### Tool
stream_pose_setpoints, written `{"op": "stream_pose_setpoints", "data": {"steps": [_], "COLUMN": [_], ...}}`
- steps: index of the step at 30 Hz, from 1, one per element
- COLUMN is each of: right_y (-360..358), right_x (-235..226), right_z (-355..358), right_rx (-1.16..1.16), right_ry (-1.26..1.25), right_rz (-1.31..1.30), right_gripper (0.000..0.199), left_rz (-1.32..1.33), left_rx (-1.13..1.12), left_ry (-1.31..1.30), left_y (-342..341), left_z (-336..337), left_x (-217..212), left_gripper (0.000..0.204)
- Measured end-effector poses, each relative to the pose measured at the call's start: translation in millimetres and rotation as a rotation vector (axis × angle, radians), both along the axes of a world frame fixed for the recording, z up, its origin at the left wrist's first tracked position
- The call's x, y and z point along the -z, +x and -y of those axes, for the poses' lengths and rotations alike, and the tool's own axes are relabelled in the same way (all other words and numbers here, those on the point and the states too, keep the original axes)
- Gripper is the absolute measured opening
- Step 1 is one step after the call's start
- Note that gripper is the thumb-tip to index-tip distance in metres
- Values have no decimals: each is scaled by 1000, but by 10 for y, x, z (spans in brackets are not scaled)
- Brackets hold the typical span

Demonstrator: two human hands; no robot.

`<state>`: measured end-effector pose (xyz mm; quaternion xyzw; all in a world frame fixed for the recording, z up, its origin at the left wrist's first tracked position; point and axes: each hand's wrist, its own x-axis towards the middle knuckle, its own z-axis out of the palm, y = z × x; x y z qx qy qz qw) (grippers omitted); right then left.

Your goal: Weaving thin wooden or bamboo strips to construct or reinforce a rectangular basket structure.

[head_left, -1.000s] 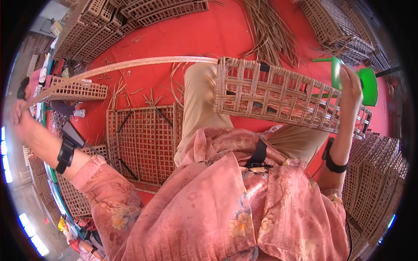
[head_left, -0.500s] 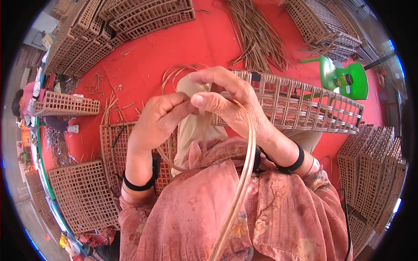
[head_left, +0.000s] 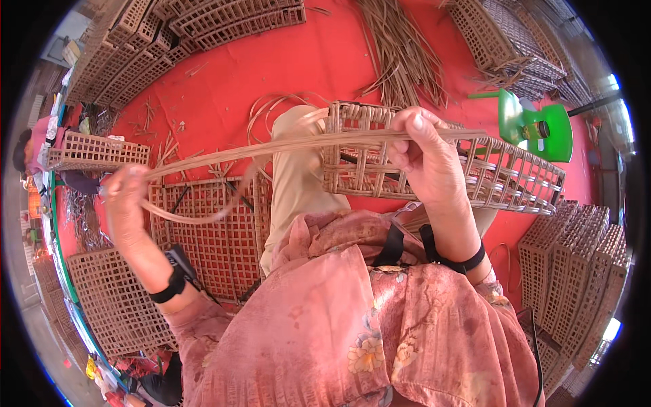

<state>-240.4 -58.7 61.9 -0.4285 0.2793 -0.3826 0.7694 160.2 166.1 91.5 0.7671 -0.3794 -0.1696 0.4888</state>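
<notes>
A long, flat brown weaving strip stretches between my two hands, above my lap. At its left end my left hand is closed round it, somewhat smeared by motion, and a loop of strip hangs below that hand. My right hand pinches the strip between thumb and fingers, and a short end sticks out to the right. Behind and beneath the right hand lies a long, narrow woven basket with an open lattice, resting across my right leg. The hand hides part of its side.
Woven lattice panels lie at the left. Stacks of baskets stand right and far left. A bundle of loose strips lies on the red floor. A green plastic stool is at the right; another person sits far left.
My hands were close together over my lap with the strip looped down from them. They have moved apart, left hand far to the left, right hand to the right, drawing the strip out lengthwise.
</notes>
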Motion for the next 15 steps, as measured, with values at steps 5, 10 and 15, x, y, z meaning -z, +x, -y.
{"op": "stream_pose_setpoints", "data": {"steps": [5, 10, 15], "right_y": [4, 97, 230], "right_x": [94, 245, 247], "right_z": [-23, -300, -447], "right_rx": [-192, -252, -246], "right_ry": [129, 150, -65], "right_rz": [248, 36, -208], "right_gripper": [25, 24, 19], "left_rz": [183, 830, 628], "left_rx": [140, -104, 286], "left_ry": [-109, 610, -135], "left_y": [598, 135, -1501], "left_z": [-279, 152, 755], "left_x": [-274, -128, 155], "left_gripper": [25, 23, 23]}}
